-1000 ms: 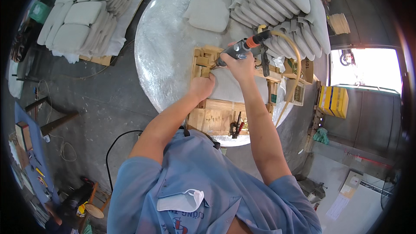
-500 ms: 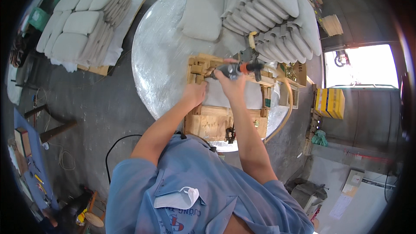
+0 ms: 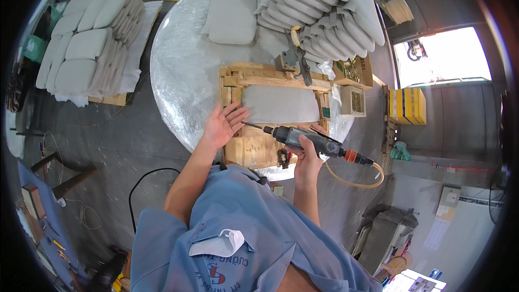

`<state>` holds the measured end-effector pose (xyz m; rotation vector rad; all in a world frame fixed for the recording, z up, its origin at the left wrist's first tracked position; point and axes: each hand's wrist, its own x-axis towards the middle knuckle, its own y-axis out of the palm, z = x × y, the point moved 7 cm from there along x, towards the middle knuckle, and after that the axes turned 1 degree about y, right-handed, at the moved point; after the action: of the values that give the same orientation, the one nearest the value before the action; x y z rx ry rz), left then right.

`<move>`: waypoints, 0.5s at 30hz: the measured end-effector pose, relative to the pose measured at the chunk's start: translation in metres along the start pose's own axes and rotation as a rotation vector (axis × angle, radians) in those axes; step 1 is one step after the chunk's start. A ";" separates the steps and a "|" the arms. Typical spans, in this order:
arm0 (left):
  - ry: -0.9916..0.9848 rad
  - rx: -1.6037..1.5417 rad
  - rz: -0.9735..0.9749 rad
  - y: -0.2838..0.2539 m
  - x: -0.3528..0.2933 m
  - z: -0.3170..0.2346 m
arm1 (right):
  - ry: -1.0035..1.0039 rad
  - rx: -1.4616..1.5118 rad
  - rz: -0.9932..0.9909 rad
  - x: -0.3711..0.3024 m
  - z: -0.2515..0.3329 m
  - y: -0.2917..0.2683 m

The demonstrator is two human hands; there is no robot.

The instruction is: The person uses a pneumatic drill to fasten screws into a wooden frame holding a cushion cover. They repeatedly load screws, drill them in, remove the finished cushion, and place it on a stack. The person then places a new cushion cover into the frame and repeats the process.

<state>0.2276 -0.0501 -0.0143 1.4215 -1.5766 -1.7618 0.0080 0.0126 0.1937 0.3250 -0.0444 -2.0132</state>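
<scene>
Gripping pneumatic screwdriver (image 3: 308, 139) lower now, right hand (image 3: 307, 154), left hand (image 3: 223, 124) flat on wooden frame (image 3: 281, 77)

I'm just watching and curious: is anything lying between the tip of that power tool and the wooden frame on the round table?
Nothing visible does. The right hand holds the power tool with its bit over the near rail of the wooden frame. The left hand rests open on the frame's left side, beside the bit, not under it.
</scene>
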 end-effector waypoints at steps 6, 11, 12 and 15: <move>-0.039 0.080 0.071 0.031 -0.010 0.008 | -0.054 -0.047 0.000 -0.018 -0.003 -0.001; -0.042 0.105 0.035 0.024 -0.020 0.019 | -0.069 -0.081 -0.006 -0.026 -0.002 0.002; -0.052 0.114 0.029 0.021 -0.021 0.022 | -0.070 -0.082 -0.008 -0.028 -0.002 0.001; -0.068 0.164 0.013 0.013 -0.024 0.026 | -0.063 -0.063 0.016 -0.029 -0.001 0.000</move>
<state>0.2114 -0.0210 0.0036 1.4341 -1.7982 -1.7236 0.0205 0.0380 0.1984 0.2202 -0.0231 -2.0038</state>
